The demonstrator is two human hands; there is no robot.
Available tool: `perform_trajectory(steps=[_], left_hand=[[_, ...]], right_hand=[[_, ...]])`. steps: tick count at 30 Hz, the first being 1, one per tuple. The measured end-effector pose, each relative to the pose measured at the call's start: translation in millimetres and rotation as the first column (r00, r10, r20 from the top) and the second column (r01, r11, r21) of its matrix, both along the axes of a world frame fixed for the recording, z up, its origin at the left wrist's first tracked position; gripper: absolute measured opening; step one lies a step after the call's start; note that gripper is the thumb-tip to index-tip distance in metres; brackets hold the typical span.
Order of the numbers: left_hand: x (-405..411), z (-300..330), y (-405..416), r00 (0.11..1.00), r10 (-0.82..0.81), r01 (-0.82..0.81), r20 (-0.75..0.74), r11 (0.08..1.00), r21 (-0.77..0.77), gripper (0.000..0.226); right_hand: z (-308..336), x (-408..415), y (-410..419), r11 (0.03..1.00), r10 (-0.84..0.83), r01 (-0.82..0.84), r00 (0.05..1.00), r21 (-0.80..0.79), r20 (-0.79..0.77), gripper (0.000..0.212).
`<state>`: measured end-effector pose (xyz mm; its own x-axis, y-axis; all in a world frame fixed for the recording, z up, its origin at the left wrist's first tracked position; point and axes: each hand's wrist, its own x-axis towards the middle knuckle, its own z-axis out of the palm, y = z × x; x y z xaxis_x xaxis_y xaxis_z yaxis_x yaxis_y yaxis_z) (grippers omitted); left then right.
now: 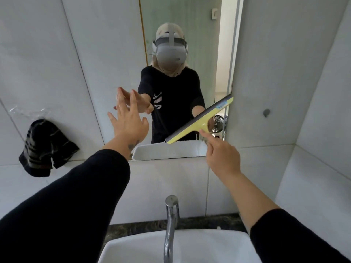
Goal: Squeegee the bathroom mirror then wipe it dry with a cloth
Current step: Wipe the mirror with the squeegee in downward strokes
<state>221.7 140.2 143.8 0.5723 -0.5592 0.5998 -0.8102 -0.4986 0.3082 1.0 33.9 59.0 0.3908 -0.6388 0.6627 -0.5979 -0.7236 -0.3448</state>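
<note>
The bathroom mirror (182, 25) hangs on the white tiled wall straight ahead and reflects me. My right hand (222, 154) grips the handle of a yellow squeegee (199, 120), whose grey blade lies tilted against the mirror's lower right part. My left hand (127, 118) is spread flat with fingers apart at the mirror's lower left edge, holding nothing. A dark striped cloth (45, 147) hangs on the wall to the left of the mirror, apart from both hands.
A chrome tap (171, 224) rises over the white sink (209, 247) directly below me. A dark stone ledge runs behind the sink. A small grey hook (266, 112) sits on the right wall tile.
</note>
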Motion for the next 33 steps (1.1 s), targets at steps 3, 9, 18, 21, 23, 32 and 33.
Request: perform_trajectory(steps=[3, 9, 18, 21, 23, 32, 33], left_hand=[[2.0, -3.2, -1.1, 1.000, -0.001, 0.001, 0.017, 1.000, -0.007, 0.088], [5.6, -7.1, -0.2, 0.999, -0.027, 0.029, 0.037, 0.999, -0.040, 0.090], [7.0, -8.7, 1.4, 0.997, -0.056, 0.059, 0.052, 0.997, -0.059, 0.090], [7.3, -8.3, 1.7, 0.997, -0.058, 0.062, 0.059, 0.996, -0.062, 0.091], [7.2, -8.6, 1.5, 0.997, -0.058, 0.062, 0.057, 0.996, -0.063, 0.091], [18.2, -11.0, 22.1, 0.998, 0.011, -0.005, 0.060, 0.995, -0.100, 0.087], [22.5, -11.9, 26.4, 0.998, 0.031, -0.027, 0.054, 0.996, -0.090, 0.086]], right_hand=[[-19.8, 11.4, 7.0, 0.993, 0.028, -0.044, 0.988, 0.105, 0.152, 0.051], [-47.2, 38.7, 29.6, 0.941, 0.028, -0.175, 0.892, 0.288, 0.450, 0.049], [-59.1, 71.9, 61.1, 0.828, -0.110, -0.332, 0.694, 0.452, 0.711, 0.053], [-60.7, 79.1, 71.7, 0.794, -0.145, -0.368, 0.659, 0.485, 0.738, 0.053], [-62.9, 82.4, 76.7, 0.787, -0.156, -0.369, 0.657, 0.495, 0.737, 0.053], [-72.1, 114.9, 117.0, 0.706, -0.083, -0.416, 0.755, 0.573, 0.651, 0.053], [-71.9, 121.9, 122.5, 0.709, -0.069, -0.420, 0.759, 0.567, 0.648, 0.053]])
